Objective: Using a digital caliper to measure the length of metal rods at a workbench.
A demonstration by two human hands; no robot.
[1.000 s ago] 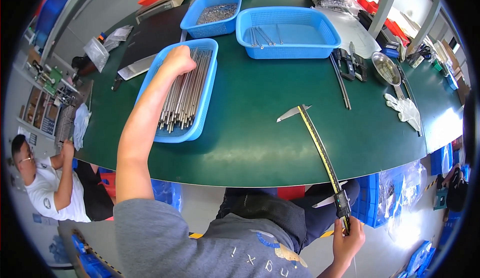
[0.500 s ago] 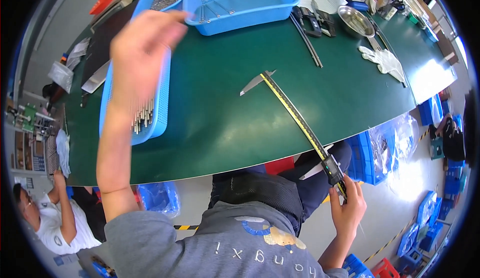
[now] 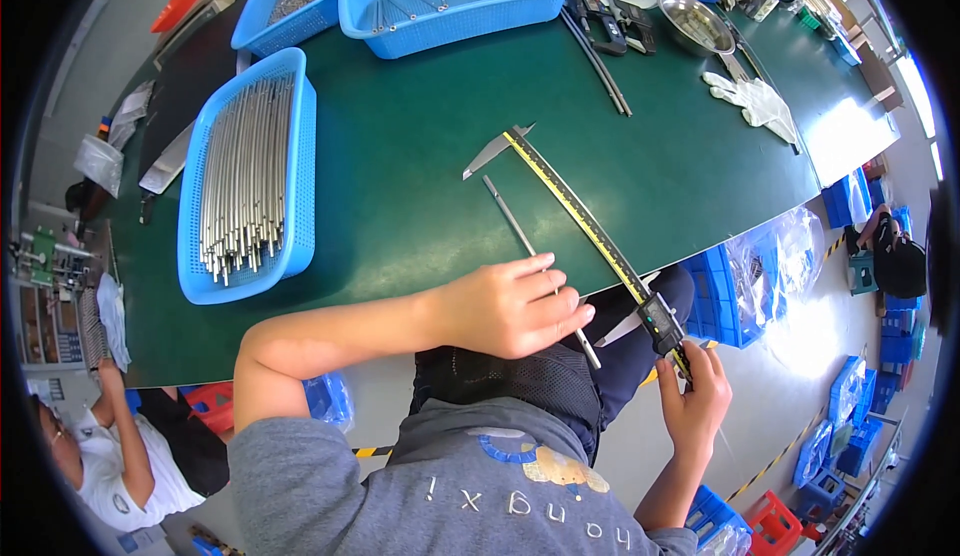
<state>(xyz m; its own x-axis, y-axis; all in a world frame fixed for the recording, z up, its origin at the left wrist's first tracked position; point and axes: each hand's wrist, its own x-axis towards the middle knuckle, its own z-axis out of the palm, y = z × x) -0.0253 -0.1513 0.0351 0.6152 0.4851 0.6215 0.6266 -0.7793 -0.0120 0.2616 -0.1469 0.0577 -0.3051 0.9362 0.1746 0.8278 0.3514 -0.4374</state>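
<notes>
My left hand [image 3: 510, 308] is closed round the middle of a thin metal rod [image 3: 512, 221], which slants over the table's front edge. Just right of the rod lies a long digital caliper [image 3: 575, 211] with a yellow scale, its fixed jaw at the far end resting on the green table. My right hand [image 3: 697, 396] grips the caliper's near end, by the black display slider, beyond the table edge. The rod lies alongside the caliper, apart from its scale. At the left, a blue basket [image 3: 305, 171] holds many similar metal rods.
Behind stand a blue basket [image 3: 465, 18] with a few rods and another [image 3: 290, 31] with small metal parts. Two dark rods [image 3: 598, 64], black calipers [image 3: 610, 31], a metal bowl [image 3: 697, 24] and a white glove [image 3: 752, 104] lie at the far right. A person [image 3: 120, 456] sits at left.
My left hand has come from above the rod basket to the caliper's side and now holds a metal rod. My right hand stays on the caliper. The view has shifted slightly.
</notes>
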